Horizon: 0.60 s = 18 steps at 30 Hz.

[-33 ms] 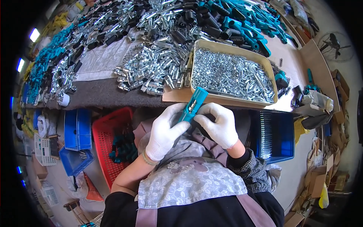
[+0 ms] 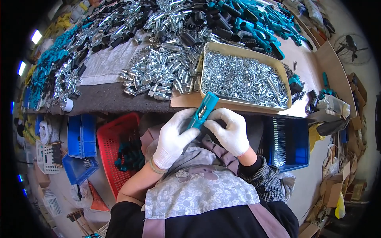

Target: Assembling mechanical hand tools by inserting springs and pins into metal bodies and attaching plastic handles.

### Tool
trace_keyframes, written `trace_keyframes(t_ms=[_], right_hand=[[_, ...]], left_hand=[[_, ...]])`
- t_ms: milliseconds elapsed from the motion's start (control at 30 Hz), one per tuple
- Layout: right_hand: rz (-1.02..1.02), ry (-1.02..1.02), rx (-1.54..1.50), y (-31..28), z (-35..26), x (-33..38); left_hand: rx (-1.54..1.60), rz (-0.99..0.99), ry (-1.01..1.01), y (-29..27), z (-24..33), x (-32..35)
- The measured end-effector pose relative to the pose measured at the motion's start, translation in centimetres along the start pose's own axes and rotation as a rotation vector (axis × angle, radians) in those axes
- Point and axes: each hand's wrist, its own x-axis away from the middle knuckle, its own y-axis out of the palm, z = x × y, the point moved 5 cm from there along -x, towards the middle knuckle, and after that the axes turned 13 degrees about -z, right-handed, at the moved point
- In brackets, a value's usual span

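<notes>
A teal plastic tool handle (image 2: 208,102) with a slot along its side is held upright at a slant, and a metal piece shows inside the slot. My left hand (image 2: 173,137), in a white glove, is wrapped round its lower part with the thumb across the front. My right hand (image 2: 230,133), gloved too, has its thumb and index finger bent together against the handle's right side; the fingertips are partly hidden. Just beyond the handle stands a cream tray (image 2: 247,104) full of small metal parts. Left of the tray lies a heap of silver metal fittings (image 2: 158,71).
Teal handles (image 2: 254,29) and black sleeves (image 2: 190,39) are piled farther back on the table. Below the table edge stand a red basket (image 2: 104,148) and blue bins (image 2: 81,135) at left, and a blue bin (image 2: 297,139) with metal rods at right.
</notes>
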Motion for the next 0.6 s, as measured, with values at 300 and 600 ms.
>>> trace_keyframes(t_ms=[300,600], right_hand=[[-0.146,0.234,-0.620,0.8,2.9,-0.1],[-0.409,0.034,-0.193,0.3,-2.1,-5.8]], left_hand=[[0.129,-0.142,-0.084,0.1,0.0,-0.2],[0.333,-0.107,-0.013,-1.2,0.2,0.1]])
